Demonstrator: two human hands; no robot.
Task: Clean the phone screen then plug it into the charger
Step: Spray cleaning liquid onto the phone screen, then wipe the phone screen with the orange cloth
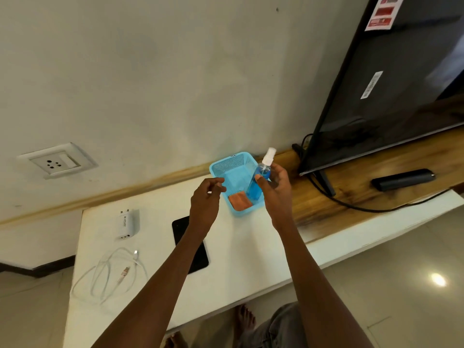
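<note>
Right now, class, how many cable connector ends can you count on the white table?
2: one white connector end at the coil's far side, one pinkish connector end inside the cable loop. None appear hidden.

Clear plastic bottle [258,182] in my right hand [275,190]; perforated plastic basket [231,169]; beside it, glossy wood shelf [351,182].

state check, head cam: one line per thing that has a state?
spray bottle: upright, cap on, blue liquid inside, gripped by right hand
left hand: fingers loosely curled, holding nothing
basket: open-topped, on the table
orange cloth: folded, in the basket
phone: flat on table, screen dark
charger: lying on table, unplugged
cable: coiled loosely, both ends free
wall socket: nothing plugged in
TV: off
</note>
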